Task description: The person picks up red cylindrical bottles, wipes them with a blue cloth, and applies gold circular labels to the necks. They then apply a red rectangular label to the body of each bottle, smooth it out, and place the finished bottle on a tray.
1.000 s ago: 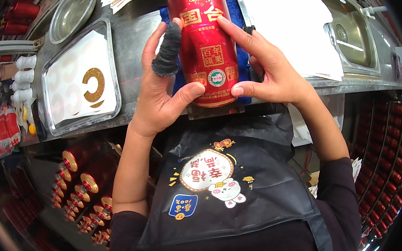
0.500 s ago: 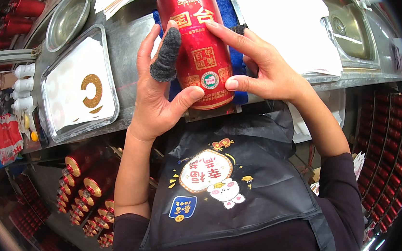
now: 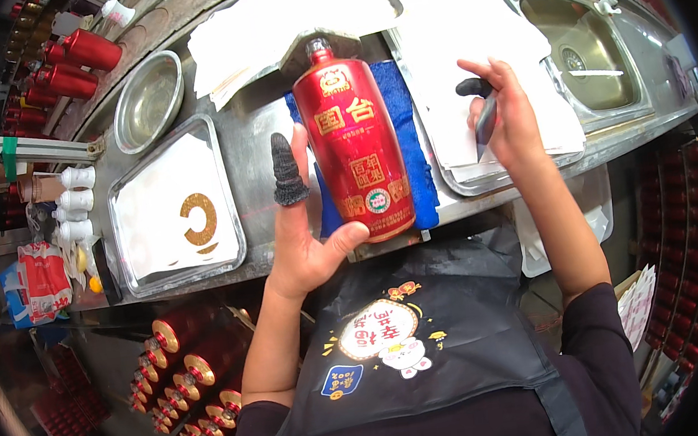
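Steel table runs across the far side of the view, trays and a sink set into it; racks of red bottles below and to the far left.

Left hand: fingers wrapped partway round the lower body of the red bottle, thumb pressed against the near edge of its base, forefinger in a dark ribbed finger cot standing free of the glass. Bottle lies tilted, neck pointing far, over a blue cloth — whether it rests on the cloth or is held just above it cannot be told.

Right hand: off the bottle, to its right, fingers closed on a small dark tool over the white sheet in the right tray. Tool's kind unclear.

Judgement — with one hand carrying the bottle, grip is best kept low with the thumb under the base, and the bottle kept above the cloth so a slip lands soft. Tool tip should stay clear of the printed face.

Left tray holds white paper with a gold ring label; round steel bowl beyond it.
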Action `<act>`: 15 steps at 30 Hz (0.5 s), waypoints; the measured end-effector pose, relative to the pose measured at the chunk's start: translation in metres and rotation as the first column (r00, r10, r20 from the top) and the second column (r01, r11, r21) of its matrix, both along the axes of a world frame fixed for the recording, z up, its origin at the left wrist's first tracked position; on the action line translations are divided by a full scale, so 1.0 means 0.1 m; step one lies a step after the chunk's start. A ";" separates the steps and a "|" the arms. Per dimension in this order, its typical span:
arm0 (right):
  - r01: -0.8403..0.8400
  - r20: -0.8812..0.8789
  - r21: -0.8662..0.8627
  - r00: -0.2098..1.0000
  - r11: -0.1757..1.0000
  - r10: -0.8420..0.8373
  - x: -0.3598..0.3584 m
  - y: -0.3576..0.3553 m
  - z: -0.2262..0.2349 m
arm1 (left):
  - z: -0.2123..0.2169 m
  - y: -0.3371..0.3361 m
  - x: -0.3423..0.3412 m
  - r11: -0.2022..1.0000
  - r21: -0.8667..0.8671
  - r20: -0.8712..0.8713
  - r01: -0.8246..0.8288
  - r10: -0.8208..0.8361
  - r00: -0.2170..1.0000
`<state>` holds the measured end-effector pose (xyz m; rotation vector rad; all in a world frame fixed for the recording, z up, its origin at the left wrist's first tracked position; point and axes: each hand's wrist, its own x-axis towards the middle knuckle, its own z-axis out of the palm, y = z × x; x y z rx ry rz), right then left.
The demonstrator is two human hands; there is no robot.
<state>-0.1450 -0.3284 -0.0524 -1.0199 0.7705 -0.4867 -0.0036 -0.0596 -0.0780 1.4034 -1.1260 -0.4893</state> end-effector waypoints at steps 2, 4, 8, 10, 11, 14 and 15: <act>0.026 0.008 0.033 1.000 0.999 -0.026 -0.06 0.04 0.08 | 0.01 0.00 -0.04 0.999 0.047 -0.018 -0.012 0.012 1.000; -0.068 -0.047 -0.347 0.997 0.935 0.055 -0.19 0.29 0.14 | 0.01 0.01 -0.06 0.996 0.087 -0.064 -0.006 0.011 0.998; -0.369 -0.233 -0.910 0.833 0.190 0.503 -0.15 0.71 0.39 | -0.01 0.00 -0.06 0.997 0.076 -0.033 -0.010 0.013 0.999; -0.205 -0.173 -0.979 0.780 -0.015 0.601 0.31 0.64 0.52 | -0.02 0.00 -0.06 0.996 0.083 -0.071 -0.011 0.016 0.997; -0.190 -0.161 -0.982 0.823 -0.004 0.545 0.57 0.52 0.56 | -0.03 0.00 -0.06 0.995 0.101 -0.093 -0.002 0.011 0.996; -0.062 -0.075 -0.997 0.910 -0.045 0.407 1.10 0.18 0.73 | -0.05 0.01 -0.09 0.993 0.121 -0.131 -0.006 0.022 0.991; -0.031 -0.064 -0.995 0.927 -0.094 0.369 1.16 0.15 0.79 | -0.06 0.01 -0.09 0.994 0.112 -0.122 -0.011 0.025 0.992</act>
